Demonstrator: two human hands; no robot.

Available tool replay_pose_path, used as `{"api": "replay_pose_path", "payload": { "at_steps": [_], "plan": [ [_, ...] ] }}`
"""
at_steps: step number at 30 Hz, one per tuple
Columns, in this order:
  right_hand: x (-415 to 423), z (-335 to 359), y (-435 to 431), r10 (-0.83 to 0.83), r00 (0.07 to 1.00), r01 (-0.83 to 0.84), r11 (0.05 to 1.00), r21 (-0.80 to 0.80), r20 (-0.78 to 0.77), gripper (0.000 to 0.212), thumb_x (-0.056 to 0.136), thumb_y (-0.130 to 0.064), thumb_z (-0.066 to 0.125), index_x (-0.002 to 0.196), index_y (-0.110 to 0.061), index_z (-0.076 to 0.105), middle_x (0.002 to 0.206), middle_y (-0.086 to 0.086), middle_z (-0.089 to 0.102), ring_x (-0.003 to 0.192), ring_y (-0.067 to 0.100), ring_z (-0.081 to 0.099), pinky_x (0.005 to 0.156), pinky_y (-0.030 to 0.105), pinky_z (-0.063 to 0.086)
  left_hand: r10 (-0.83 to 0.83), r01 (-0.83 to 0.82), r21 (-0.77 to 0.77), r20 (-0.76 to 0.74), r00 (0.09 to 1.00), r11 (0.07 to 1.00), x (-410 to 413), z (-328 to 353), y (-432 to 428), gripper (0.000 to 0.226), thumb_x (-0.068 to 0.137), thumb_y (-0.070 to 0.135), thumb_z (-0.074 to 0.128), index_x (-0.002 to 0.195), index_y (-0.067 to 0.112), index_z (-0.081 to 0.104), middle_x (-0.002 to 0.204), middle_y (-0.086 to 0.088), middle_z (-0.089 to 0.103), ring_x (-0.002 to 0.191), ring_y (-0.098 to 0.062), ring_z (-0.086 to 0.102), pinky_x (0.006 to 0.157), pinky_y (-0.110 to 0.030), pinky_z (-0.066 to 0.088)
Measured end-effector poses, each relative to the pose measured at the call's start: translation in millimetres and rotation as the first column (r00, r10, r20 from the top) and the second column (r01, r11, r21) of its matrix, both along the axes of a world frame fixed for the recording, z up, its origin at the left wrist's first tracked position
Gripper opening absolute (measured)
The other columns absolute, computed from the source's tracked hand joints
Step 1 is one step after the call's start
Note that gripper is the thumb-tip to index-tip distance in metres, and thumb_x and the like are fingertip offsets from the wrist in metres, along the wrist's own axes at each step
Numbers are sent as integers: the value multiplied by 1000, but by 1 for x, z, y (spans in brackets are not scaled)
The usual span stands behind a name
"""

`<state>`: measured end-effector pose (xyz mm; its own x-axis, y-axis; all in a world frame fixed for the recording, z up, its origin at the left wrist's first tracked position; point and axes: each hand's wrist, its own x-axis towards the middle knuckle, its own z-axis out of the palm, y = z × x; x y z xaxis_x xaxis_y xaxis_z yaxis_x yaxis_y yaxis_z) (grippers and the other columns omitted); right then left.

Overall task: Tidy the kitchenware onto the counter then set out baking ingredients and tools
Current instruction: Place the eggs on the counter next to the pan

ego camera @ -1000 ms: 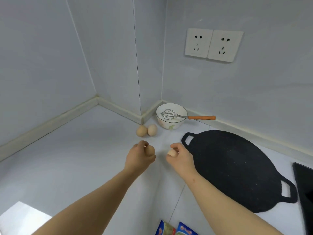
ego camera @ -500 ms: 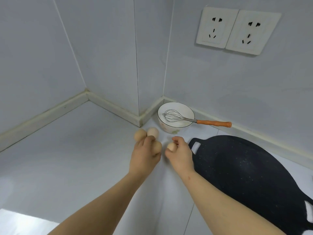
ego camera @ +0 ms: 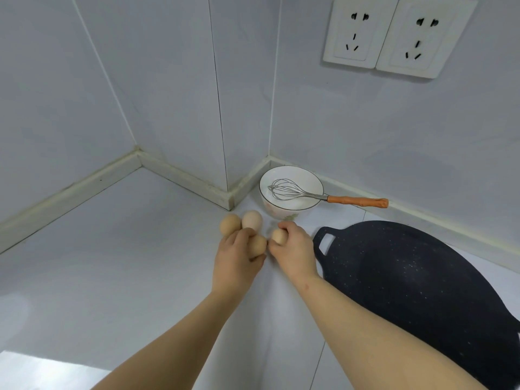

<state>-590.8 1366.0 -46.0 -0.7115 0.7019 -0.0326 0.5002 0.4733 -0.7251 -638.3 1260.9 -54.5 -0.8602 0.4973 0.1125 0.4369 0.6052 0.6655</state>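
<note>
Moved farther in since a moment ago, right up to the far corner with both hands, nearer to the bowl [ego camera: 281, 213]. Holding a first egg [ego camera: 257, 244] in the left hand [ego camera: 236, 257], fingers curled round it, low over the counter [ego camera: 112, 263]. Fingertips up against the two loose ones: a tan egg [ego camera: 230, 224] on the left and a pale egg [ego camera: 252, 220] just right of it, side by side on the counter by the wall corner. Pinching a second egg [ego camera: 279, 236] in the right hand [ego camera: 295, 254], thumb and fingers round it, just right of the first egg. Cannot tell if either held egg sits on the counter yet.

Just past the hands, the white bowl by the far wall, with a wire whisk [ego camera: 292, 191] lying in it — orange handle sticking out over the rim to the right. On the right, a big black pan [ego camera: 408, 277] flat on the counter, its handle loop just beside the right hand. Up high on the far wall, two white sockets [ego camera: 399, 35].
</note>
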Motion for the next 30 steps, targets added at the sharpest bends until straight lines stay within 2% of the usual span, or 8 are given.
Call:
{"api": "replay_pose_path", "payload": {
  "at_steps": [6, 12, 16, 19, 21, 27, 30],
  "plan": [
    [-5, -1, 2, 16, 1000, -16, 1000, 23, 5, 37, 82, -14, 61, 119, -9, 57, 118, 12, 59, 111, 30, 51, 90, 28, 35, -32, 32, 5, -32, 999, 999, -1, -3, -3, 39, 79, 19, 68, 117, 15, 59, 116, 1, 58, 106, -19, 49, 71, -13, 25],
    [-3, -3, 3, 13, 999, -12, 1000, 24, -39, 36, 83, -16, 63, 119, -9, 58, 118, 13, 57, 110, 28, 51, 85, 22, 32, -37, 38, 5, -39, 999, 999, 0, -4, -4, 40, 79, 19, 70, 117, 14, 61, 120, -3, 52, 102, -25, 54, 76, -21, 35],
    [-3, -3, 3, 9, 998, -7, 1000, 19, -59, 35, 84, -15, 62, 118, -10, 58, 119, 13, 56, 109, 27, 52, 83, 21, 31, -41, 41, -2, -11, 999, 999, 2, -5, -4, 42, 80, 21, 67, 121, 19, 58, 124, -1, 44, 105, -20, 52, 77, -20, 36],
    [-3, -3, 3, 6, 997, -5, 1000, 16, -76, 36, 84, -15, 62, 120, -13, 57, 121, 11, 56, 110, 26, 52, 85, 21, 33, -43, 43, 11, -3, 999, 999, 3, -5, -6, 44, 81, 20, 67, 124, 20, 57, 122, -1, 45, 104, -21, 52, 78, -20, 36],
    [-3, -4, 2, 7, 996, -6, 1000, 13, -89, 36, 84, -13, 62, 120, -13, 57, 120, 11, 56, 109, 26, 53, 82, 19, 32, -42, 42, 22, 8, 999, 999, 3, -6, -7, 46, 81, 19, 68, 126, 19, 56, 121, -1, 46, 104, -21, 52, 79, -20, 38],
    [-4, -9, 3, -17, 994, 16, 1000, -7, -106, 35, 82, -14, 64, 116, -11, 58, 108, 10, 63, 101, 26, 58, 79, 22, 36, -46, 45, 66, 11, 999, 997, 5, -8, -7, 48, 81, 13, 67, 127, 18, 55, 118, -2, 48, 101, -21, 53, 77, -18, 36],
    [0, -11, 3, -32, 992, 29, 999, -26, -125, 31, 82, -17, 65, 112, -11, 58, 105, 8, 64, 98, 25, 59, 72, 17, 33, -49, 49, 94, -6, 999, 994, 9, -9, -6, 45, 80, 9, 67, 124, 14, 58, 115, -4, 51, 96, -23, 55, 74, -19, 38]
  ]
}}
